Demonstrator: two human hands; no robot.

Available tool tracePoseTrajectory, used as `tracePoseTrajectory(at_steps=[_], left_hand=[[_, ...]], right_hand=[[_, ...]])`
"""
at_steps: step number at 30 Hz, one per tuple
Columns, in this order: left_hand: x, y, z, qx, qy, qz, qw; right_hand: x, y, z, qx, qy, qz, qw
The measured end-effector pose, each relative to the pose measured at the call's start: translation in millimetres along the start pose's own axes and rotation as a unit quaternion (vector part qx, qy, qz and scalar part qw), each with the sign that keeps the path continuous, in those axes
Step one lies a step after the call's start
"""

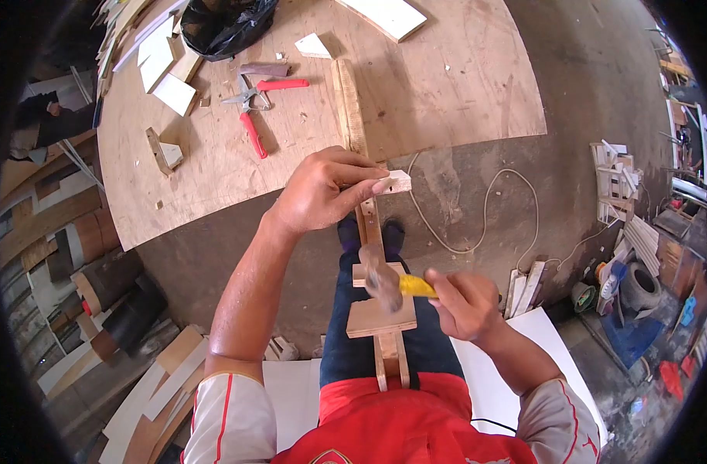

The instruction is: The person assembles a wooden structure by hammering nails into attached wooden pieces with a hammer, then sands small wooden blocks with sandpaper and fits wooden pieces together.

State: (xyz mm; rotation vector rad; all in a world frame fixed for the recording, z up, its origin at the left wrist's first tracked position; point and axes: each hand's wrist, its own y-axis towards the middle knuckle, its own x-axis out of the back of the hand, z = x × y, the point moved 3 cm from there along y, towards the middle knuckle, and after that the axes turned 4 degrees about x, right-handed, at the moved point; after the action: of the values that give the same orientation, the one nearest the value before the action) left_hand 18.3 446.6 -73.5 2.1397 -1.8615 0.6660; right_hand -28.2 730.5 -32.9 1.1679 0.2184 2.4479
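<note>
My left hand (322, 189) pinches a small white-faced wood block (397, 182) against a long wooden bar (345, 100) that runs from the plywood table toward my lap. My right hand (465, 303) grips the yellow handle of a hammer (417, 286); its head, slightly blurred, hangs over the bar, nearer my body than the block. Below the hammer, two flat wood pieces lie across the bar, the larger one (369, 319) above my thighs. What lies under my left fingers is hidden.
On the plywood table (446, 100) lie red-handled pliers (253, 100), a black plastic bag (222, 29), white offcuts (175, 93) and an angled wood piece (164, 152). A cable (485, 232) curls on the floor. Wood scraps (144, 402) are piled at left; a tire (643, 286) lies at right.
</note>
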Motion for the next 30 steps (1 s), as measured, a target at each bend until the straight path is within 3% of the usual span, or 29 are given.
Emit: tracePoseTrajectory(at_steps=[1, 7, 11, 15, 21, 24, 29, 30], left_hand=[[-0.5, 0.1, 0.2, 0.001, -0.003, -0.001, 1.000], [-2.0, 0.9, 0.7, -0.015, 0.002, -0.025, 1.000], [1.0, -0.5, -3.4, 0.008, 0.003, 0.000, 1.000], [1.0, 0.4, -3.0, 0.014, -0.008, -0.001, 1.000], [0.9, 0.0, -2.8, 0.005, -0.006, -0.001, 1.000], [-0.1, 0.6, -1.9, 0.010, -0.008, -0.001, 1.000], [-0.2, 1.4, -3.0, 0.013, -0.009, -0.007, 1.000], [-1.3, 1.0, -2.5, 0.018, -0.009, -0.003, 1.000]], right_hand=[[0.3, -1.2, 1.1, 0.018, 0.011, -0.025, 0.999], [-8.8, 2.6, -11.0, -0.063, -0.047, 0.093, 0.993], [-2.8, -4.1, 6.6, 0.001, 0.011, -0.024, 1.000], [-16.2, 1.8, -12.4, -0.071, -0.075, 0.084, 0.991], [-3.0, -0.8, 9.5, 0.020, 0.004, -0.026, 0.999], [-15.0, 2.4, -12.4, -0.100, -0.055, 0.127, 0.985], [-0.4, 2.7, 9.3, -0.012, 0.009, 0.004, 1.000], [-7.0, 1.6, 3.8, -0.042, -0.017, 0.032, 0.998]])
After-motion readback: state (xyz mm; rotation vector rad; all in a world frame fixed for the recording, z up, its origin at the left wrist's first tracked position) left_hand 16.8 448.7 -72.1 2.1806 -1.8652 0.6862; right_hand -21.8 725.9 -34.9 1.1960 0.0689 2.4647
